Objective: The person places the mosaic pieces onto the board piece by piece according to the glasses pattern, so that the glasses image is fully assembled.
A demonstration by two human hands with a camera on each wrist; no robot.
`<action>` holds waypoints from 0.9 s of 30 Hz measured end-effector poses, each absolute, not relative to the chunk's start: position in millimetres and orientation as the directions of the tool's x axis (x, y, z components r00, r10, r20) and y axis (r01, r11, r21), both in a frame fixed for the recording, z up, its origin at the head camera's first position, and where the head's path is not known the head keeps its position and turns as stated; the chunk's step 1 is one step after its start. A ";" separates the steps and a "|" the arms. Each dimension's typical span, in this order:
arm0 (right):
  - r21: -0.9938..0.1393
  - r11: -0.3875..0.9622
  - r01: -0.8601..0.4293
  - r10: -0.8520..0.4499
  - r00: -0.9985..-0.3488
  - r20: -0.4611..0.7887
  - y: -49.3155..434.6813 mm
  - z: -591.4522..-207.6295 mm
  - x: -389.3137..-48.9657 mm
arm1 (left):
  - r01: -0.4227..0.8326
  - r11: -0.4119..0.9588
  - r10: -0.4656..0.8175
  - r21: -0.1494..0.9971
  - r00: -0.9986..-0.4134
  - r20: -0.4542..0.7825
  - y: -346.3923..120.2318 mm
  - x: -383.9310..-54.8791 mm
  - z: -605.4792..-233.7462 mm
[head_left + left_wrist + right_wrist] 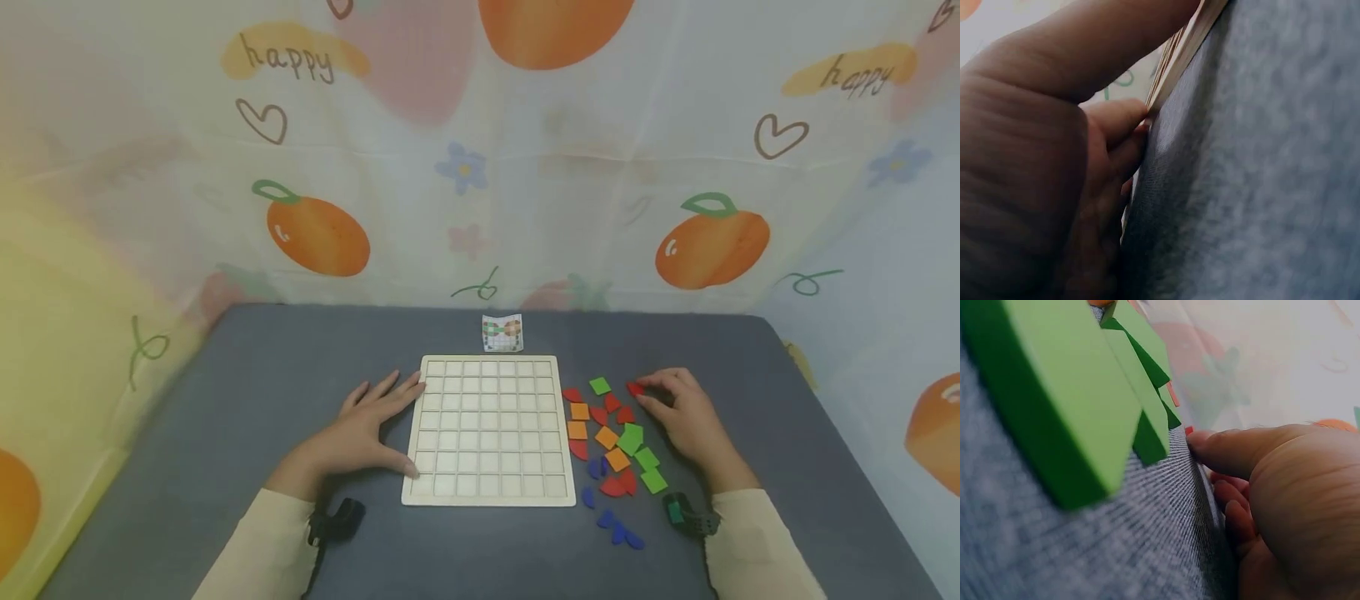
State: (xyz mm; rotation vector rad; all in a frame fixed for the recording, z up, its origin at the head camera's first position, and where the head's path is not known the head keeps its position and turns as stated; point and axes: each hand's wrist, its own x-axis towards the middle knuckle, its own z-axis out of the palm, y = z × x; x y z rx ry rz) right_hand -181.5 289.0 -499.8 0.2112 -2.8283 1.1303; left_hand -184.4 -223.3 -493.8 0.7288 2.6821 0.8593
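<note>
A pale wooden grid board (491, 429) lies on the grey table, its squares bare. My left hand (360, 429) spreads along the board's left edge, thumb near the lower corner and fingertips at the upper part. In the left wrist view the thumb and a finger touch the board's side (1179, 59). My right hand (686, 412) pinches a small red tile (635, 388) between thumb and fingers, low over the table. Only a bit of this red tile (1189, 430) shows past the thumb in the right wrist view.
Right of the board lie loose tiles: orange squares (580, 411), green squares (654, 481), red fan shapes (612, 487) and blue rounded pieces (634, 541). A small printed pattern card (502, 333) lies behind the board. A fruit-patterned cloth (540, 208) hangs behind the table.
</note>
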 end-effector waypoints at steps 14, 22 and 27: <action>-0.664 0.729 -0.168 -0.057 -0.981 0.185 286.7 -500.9 -182.7 | 0.380 0.715 0.518 0.586 -0.852 -0.080 -224.0 -185.4 -494.7; -0.670 0.726 -0.151 -0.029 -0.981 0.189 285.9 -501.1 -182.0 | 0.392 0.713 0.512 0.581 -0.857 -0.051 -223.7 -183.4 -494.0; -0.672 0.722 -0.164 -0.032 -0.978 0.204 285.7 -501.3 -180.7 | 0.385 0.716 0.507 0.582 -0.860 -0.055 -223.3 -183.6 -494.8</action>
